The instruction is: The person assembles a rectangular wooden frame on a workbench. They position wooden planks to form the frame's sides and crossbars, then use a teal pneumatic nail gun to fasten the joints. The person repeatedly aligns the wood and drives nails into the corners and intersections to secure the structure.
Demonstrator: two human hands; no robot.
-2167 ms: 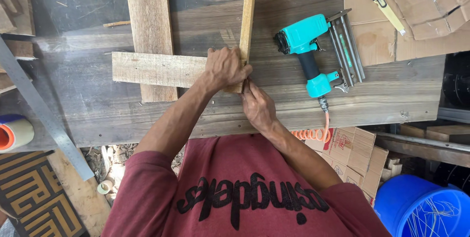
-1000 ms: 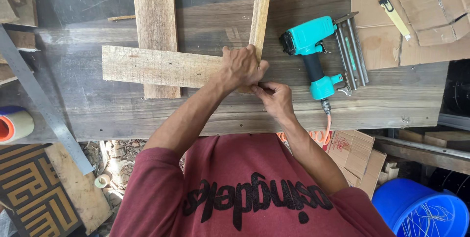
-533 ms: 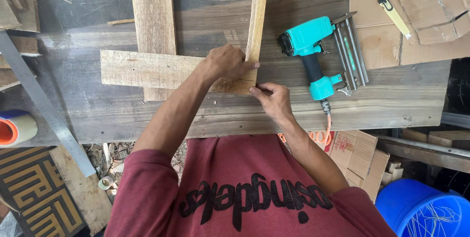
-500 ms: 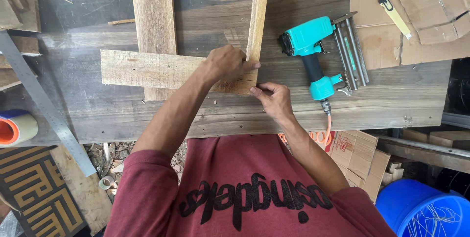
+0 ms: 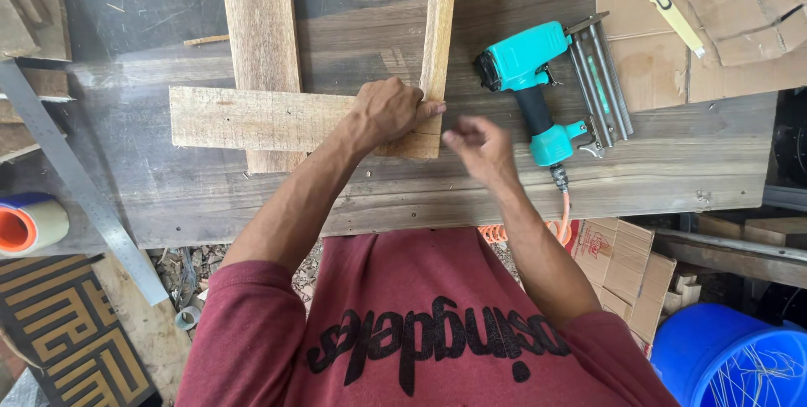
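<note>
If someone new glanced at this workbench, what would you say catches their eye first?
Probably the turquoise nail gun lying at the right of the bench, bright against the dark wood. Next, the left hand pressing down where the thin strip meets the flat board, with the right hand hovering just beside it. A blue bucket sits bottom right.

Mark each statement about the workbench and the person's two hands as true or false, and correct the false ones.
1. The left hand presses on the wooden slats where the horizontal slat meets the narrow upright slat. True.
2. The right hand grips the turquoise nail gun. False: the hand is off it, to its left, and the nail gun lies on the bench.
3. An orange hose leads from the nail gun's handle. True.
4. The blue bucket stands on the bench top. False: it is below the bench, at lower right.
5. A metal ruler lies at the left. True.
</note>
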